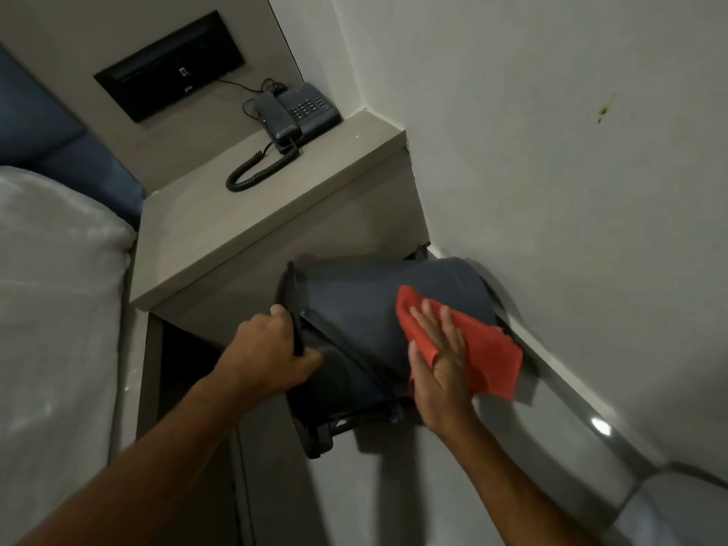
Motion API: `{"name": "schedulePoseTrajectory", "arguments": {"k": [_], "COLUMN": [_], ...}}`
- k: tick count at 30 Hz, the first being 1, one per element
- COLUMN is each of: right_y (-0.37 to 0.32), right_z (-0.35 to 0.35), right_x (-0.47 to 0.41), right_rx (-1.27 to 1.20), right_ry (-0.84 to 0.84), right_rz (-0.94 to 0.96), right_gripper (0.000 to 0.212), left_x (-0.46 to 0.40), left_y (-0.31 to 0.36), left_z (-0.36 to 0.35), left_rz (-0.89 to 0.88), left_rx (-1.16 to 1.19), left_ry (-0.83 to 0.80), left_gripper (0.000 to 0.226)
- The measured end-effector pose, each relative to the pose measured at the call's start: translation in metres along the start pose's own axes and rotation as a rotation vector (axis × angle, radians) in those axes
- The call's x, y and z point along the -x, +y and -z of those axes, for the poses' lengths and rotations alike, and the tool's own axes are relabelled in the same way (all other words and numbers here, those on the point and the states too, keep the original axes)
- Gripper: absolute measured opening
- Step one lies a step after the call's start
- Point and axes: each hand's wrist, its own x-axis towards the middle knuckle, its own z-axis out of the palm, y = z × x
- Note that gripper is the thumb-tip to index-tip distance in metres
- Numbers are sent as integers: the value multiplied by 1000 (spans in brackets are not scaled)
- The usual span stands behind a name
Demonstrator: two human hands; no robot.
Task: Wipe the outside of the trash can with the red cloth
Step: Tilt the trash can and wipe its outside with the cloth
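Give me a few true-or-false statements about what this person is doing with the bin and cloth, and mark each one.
1. The trash can is standing upright on the floor. False: it is tipped on its side and held up.
2. The right hand presses the red cloth flat against the can's side. True.
3. The left hand is resting on the bed. False: it grips the can's rim.
4. A telephone sits on the bedside table. True.
5. The cloth is blue. False: it is red.
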Motion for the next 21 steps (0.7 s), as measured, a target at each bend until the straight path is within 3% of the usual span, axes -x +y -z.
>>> {"name": "schedulePoseTrajectory", "arguments": {"k": [2,3,5,7,9,12,15,19,21], "right_y": [15,21,28,29,25,25,29,21,7], "right_z": [15,23,36,42,40,28,22,13,4], "right_x": [6,8,10,14,27,52,63,74,79], "right_rx": [72,86,12,-65,55,277,359,424,362], "right_ry": [96,147,186,97,2,56,69,-6,-36], "right_rz": [-115,-189,-339,-359,-265,-96,20,173,255], "right_gripper": [52,53,50,45,50,55,53,53,54], "left_x": [15,25,42,54,70,85,75,44,40], "left_y": [-10,-16,-31,-45,-50,-48,-36,6,21], "left_z": [-2,-1,6,8,8,16,22,32,31], "left_rz": [-40,-107,-345,-576,-659,-520,-329,4,36], "left_rx": [37,57,-38,-161,-108,224,399,110,24], "left_ry": [-41,-26,133,304,236,-28,-27,126,169], "left_gripper": [79,84,77,65,60,94,96,90,82]}}
